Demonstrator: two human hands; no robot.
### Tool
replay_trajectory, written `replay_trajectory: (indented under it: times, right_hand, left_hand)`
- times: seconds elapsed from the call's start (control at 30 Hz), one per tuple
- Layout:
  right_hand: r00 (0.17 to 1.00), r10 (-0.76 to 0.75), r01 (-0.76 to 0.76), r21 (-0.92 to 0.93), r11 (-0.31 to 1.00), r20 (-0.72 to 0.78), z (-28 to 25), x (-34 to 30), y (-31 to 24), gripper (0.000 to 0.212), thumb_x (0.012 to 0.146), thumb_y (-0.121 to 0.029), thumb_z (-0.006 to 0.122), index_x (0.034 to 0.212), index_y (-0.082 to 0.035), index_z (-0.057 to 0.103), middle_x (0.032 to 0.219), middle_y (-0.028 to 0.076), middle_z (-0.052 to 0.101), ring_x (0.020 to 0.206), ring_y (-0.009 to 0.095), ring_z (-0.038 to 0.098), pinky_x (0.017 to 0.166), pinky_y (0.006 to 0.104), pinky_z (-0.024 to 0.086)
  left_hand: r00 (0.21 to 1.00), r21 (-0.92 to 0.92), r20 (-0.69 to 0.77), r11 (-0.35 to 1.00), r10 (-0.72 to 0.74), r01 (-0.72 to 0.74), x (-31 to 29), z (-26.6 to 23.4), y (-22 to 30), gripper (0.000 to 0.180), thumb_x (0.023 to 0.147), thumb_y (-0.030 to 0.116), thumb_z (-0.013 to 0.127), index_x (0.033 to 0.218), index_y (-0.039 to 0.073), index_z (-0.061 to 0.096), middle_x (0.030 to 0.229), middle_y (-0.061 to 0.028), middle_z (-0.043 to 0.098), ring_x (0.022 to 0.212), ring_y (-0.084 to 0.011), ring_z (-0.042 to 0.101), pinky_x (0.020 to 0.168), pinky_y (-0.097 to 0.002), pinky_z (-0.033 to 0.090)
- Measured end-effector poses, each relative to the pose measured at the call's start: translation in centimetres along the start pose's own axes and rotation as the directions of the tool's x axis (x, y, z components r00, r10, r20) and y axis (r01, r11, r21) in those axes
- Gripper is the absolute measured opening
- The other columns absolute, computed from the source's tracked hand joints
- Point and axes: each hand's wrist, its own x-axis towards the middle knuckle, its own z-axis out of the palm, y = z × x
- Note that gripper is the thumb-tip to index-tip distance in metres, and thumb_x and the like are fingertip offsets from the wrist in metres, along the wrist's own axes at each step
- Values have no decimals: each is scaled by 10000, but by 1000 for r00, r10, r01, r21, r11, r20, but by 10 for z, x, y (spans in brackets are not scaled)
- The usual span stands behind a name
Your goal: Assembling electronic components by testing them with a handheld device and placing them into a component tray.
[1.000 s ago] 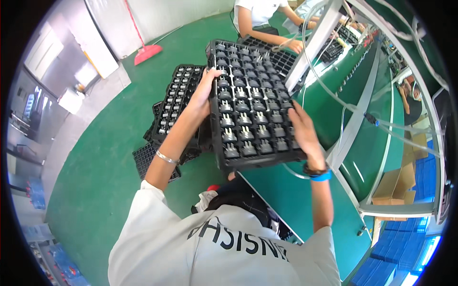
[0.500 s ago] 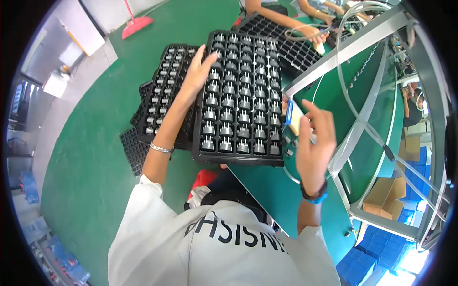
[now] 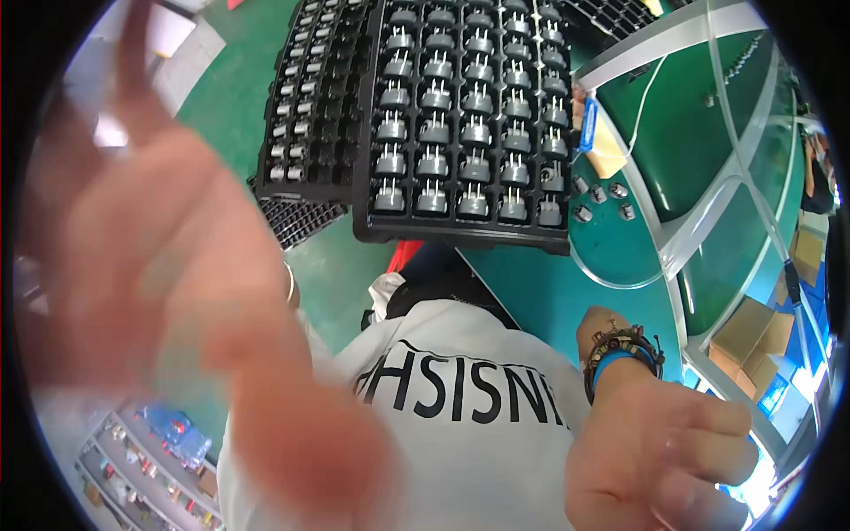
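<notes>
My left hand point(image 3: 168, 230) is raised close to the camera, large and smeared. Its thumb and a finger stretch apart, and nothing shows in it. Lower right, my right hand point(image 3: 660, 460) is lifted, its fingers curled in with no object visible among them; cord bracelets and a blue band circle the wrist. Neither hand touches the black plastic tray point(image 3: 460, 232) ahead of me, filled with rows of dark grey round plug parts point(image 3: 475, 130) with upright metal pins. Left of it lies another black tray point(image 3: 274, 191), holding silver cylindrical parts in some of its pockets.
Several small loose grey parts point(image 3: 598, 192) lie on the green table point(image 3: 531, 288) near a yellow-and-blue pad point(image 3: 606, 150). A metal frame point(image 3: 660, 57) with clear tubing borders the right side. Open cardboard boxes point(image 3: 753, 341) stand beyond, and a shelf point(image 3: 150, 469) is at lower left.
My left hand has left the tray's left edge and come up close to the camera. My right hand has drawn back from beside the tray, fingers now curled. The view has shifted.
</notes>
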Motion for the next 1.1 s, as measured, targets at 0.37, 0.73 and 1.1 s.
replay_trajectory:
  times: [0.37, 0.73, 1.1]
  right_hand:
    - [979, 176, -160, 145, 976, -103, -21, -46, -7, 264, 767, -53, 499, 1023, -81, 439, 768, 126, 525, 575, 214, 496, 490, 282, 391]
    - [889, -18, -42, -122, 992, -457, 19, -56, 150, 126, 754, 2, 507, 858, 2, 579, 779, 99, 596, 658, 207, 569, 586, 292, 458]
    - [986, -67, -11, -454, 891, -155, 113, -12, 286, 366, 718, -217, 648, 1050, -104, 545, 777, 73, 555, 774, 235, 542, 746, 342, 358]
  left_hand:
    - [996, -217, -22, 973, -89, 82, 4, 11, 0, 390, 758, 196, 465, 1061, -47, 438, 1268, -194, 379, 1210, -338, 330, 1005, -530, 219]
    - [961, -452, 24, 855, -275, 256, -5, 50, 49, 510, 809, 300, 456, 1191, -29, 381, 1279, -187, 370, 1208, -319, 336, 1024, -496, 191]
    - [774, -303, 313, 715, -550, 630, -70, 59, 44, 294, 851, 137, 491, 1098, -24, 481, 1113, -116, 498, 1053, -196, 481, 874, -314, 388]
